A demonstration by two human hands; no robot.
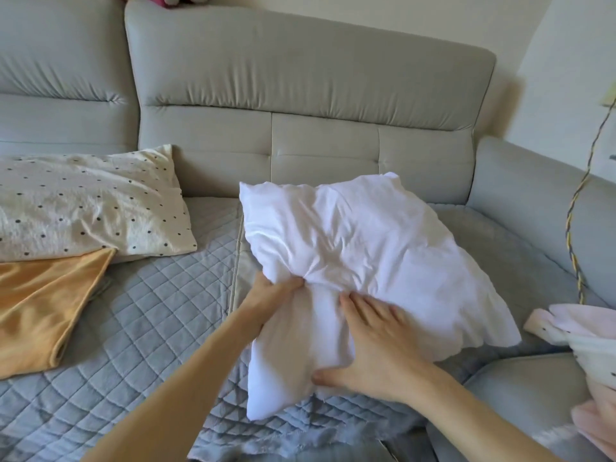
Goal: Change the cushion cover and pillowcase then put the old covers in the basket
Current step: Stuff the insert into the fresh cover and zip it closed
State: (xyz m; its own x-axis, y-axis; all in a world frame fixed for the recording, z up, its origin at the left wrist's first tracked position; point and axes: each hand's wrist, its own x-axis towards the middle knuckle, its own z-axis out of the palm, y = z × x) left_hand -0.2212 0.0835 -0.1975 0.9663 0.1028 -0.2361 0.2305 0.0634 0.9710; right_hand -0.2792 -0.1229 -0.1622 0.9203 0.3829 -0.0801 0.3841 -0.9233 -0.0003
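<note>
A pale grey-green sofa (310, 88) filled most of the view, its padded back running across the top and one armrest (533, 195) rising at the right. A blue-grey quilted seat cover (150, 328) lay over the seat, stitched in a diamond pattern.

The white cushion insert (383, 245), bare of any cover and heavily creased, sat in the middle of the seat on the quilted seat cover. It was tilted, with its far corner up near the sofa back and its near corner down toward the person.

At the left, a cream polka-dot pillow (83, 208) lay flat on the seat, against the sofa back. An orange cushion cover (43, 301) lay empty and flat just in front of it, its upper corner touching the pillow's front edge, well apart from the insert.

A bundle of pink and white fabric (586, 331) showed at the right edge, near the insert's right corner; what it was could not be told.

The left hand (276, 296) gripped the insert at its left edge, fingers curled into the cloth and bunching it into a knot of folds. The right hand (376, 348) lay flat on the insert's near face, its fingers (356, 305) straight and slightly spread, with the thumb (325, 378) stretched out along the lower edge.

A thin braided cord (571, 228), yellow and blue, hung down by the armrest.
</note>
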